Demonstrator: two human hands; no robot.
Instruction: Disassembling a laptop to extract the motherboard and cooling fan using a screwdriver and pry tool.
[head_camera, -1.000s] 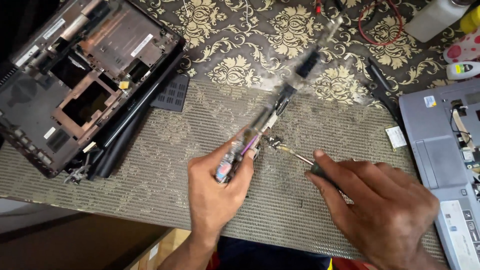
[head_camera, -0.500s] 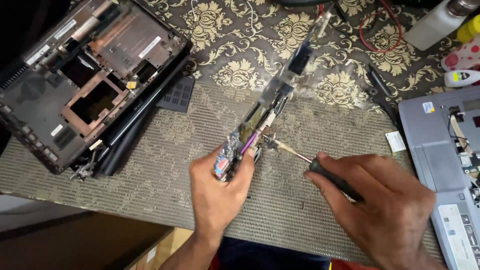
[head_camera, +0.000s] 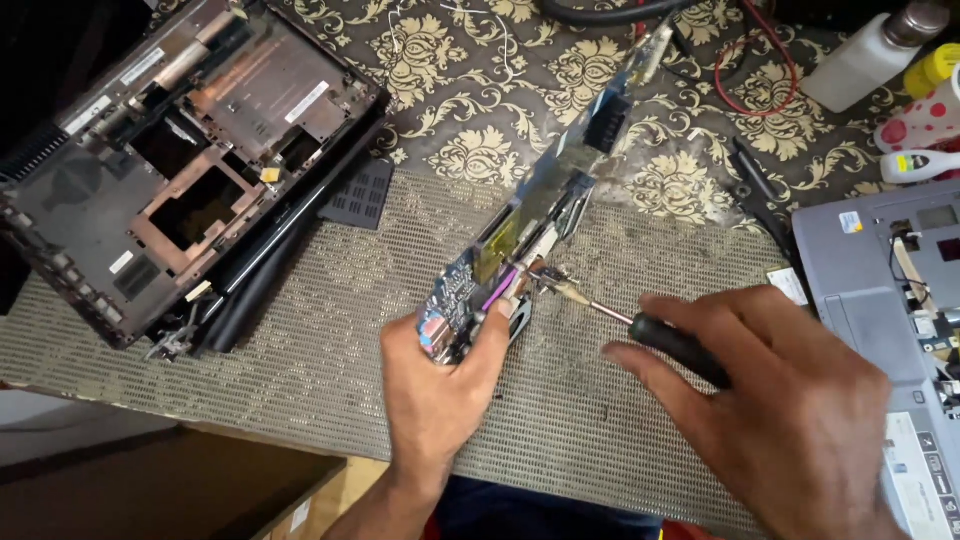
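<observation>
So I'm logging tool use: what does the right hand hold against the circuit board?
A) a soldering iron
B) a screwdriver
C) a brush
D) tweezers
B: the right hand holds a black-handled screwdriver, its tip at the circuit board that the left hand props on edge.

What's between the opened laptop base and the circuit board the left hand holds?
Head view: a small dark vent cover lies between laptop base and circuit board, on mesh mat.
</observation>
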